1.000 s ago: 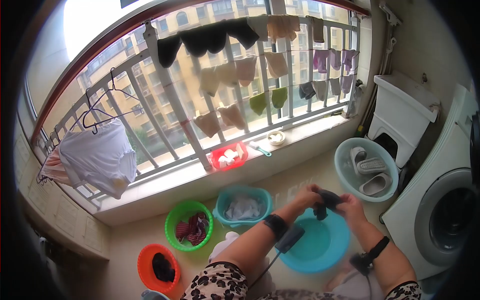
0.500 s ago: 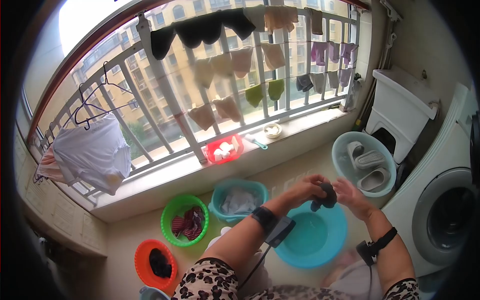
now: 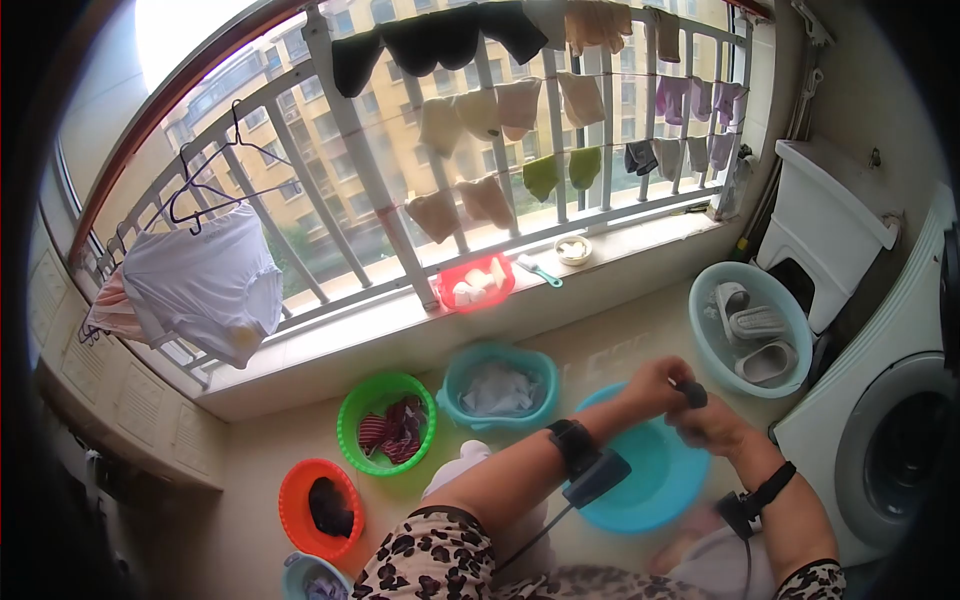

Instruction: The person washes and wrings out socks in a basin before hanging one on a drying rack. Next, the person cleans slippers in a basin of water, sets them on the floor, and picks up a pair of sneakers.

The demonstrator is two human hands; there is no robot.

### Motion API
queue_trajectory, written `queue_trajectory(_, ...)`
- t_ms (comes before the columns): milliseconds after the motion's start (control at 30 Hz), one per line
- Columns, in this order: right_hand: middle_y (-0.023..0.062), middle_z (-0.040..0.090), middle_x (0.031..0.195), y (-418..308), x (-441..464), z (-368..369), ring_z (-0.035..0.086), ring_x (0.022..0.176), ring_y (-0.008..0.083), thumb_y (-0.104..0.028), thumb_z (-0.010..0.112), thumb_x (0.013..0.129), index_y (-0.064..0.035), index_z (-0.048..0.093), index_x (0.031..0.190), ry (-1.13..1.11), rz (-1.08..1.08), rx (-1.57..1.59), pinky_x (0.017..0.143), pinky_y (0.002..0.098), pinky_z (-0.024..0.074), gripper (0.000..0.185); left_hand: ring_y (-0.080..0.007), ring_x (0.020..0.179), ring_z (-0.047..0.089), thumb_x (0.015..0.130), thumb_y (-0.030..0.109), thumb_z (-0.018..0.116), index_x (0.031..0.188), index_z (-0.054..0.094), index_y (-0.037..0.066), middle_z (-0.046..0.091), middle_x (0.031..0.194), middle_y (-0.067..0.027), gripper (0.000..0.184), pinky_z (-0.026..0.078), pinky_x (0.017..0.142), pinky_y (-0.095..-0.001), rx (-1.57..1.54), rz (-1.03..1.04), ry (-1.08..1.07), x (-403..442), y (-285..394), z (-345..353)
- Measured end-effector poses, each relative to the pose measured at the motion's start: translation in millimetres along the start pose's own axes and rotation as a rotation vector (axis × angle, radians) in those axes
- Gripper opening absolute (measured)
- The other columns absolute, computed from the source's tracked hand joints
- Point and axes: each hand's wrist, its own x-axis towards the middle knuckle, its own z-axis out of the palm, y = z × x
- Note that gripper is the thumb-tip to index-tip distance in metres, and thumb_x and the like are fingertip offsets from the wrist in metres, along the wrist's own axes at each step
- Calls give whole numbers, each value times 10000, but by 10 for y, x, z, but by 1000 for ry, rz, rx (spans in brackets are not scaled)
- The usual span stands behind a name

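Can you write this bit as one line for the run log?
left hand: holding dark cloth | right hand: close by, grip unclear | blue basin: below hands | green basket: striped cloth inside | slippers: in pale basin

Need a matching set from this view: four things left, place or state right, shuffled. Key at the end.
1. Brush
2. Slippers
3. Striped cloth
4. Cloth above the blue basin

A. In the green basin
B. Dark, at the left hand
C. On the window sill
D. In the basin beside the washing machine

Pairs: 1-C, 2-D, 3-A, 4-B
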Motion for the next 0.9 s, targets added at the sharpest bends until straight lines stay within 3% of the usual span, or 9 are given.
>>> queue_trajectory(100,-37,412,572,65,12,30,348,421,50,-71,664,742,-100,526,804,134,28,-91,352,212,220,154,-148,750,595,648,8,653,912,600,9,609,868,-76,269,488,670,-288,112,43,40,-51,-32,31)
queue_trajectory(300,-45,404,536,192,-16,-168,323,371,45,-166,630,777,-104,492,677,378,116,-117,324,212,203,181,-326,1221,410,698,-16,606,1280,367,76,345,1368,-134,637,401,956,-386,719,490,-151,-416,156,-118)
queue_trajectory(500,-51,318,527,424,-145,-140,267,390,46,-236,502,864,-95,510,769,9,292,80,352,177,188,169,-311,1272,348,785,80,532,1330,302,33,342,1375,-166,594,352,998,-410,944,993,-192,-604,-177,51)
queue_trajectory(600,-43,318,556,544,-195,-125,264,421,43,-124,570,832,-24,564,899,-311,415,37,376,173,190,121,-289,1152,472,779,113,532,1231,391,24,460,1246,-161,482,430,901,-383,756,996,-213,-695,-193,109)
queue_trajectory(700,-44,314,558,599,-245,68,256,425,40,-70,596,810,8,568,919,-287,570,61,373,183,187,137,-248,994,562,778,150,530,1078,461,28,543,1090,-125,331,480,770,-363,999,690,-453,-793,-70,190)
queue_trajectory(767,-51,315,541,576,-233,188,259,429,38,-36,583,794,-9,586,937,-202,604,-47,382,186,201,146,-239,822,622,753,155,549,856,538,26,612,867,-107,165,498,660,-365,1048,595,-315,-800,-295,336)
queue_trajectory(833,-48,338,539,633,-166,241,284,436,42,8,579,758,-26,606,907,-85,587,-170,393,184,227,156,-258,791,639,745,134,555,797,579,15,632,797,-123,132,504,656,-382,1090,325,-344,-763,-389,439)
queue_trajectory(867,21,479,545,866,-55,-1,453,457,94,-18,615,729,-12,610,947,-9,500,-342,405,252,331,218,-268,775,643,733,121,565,775,590,13,636,781,-133,118,506,642,-387,1023,221,-308,-731,-482,512)
queue_trajectory(900,67,518,574,1068,50,-112,504,485,145,-33,624,721,-9,611,945,50,210,-661,429,288,365,226,-278,759,647,722,108,575,754,600,11,639,765,-142,105,509,627,-391,957,117,-272,-690,-592,574)
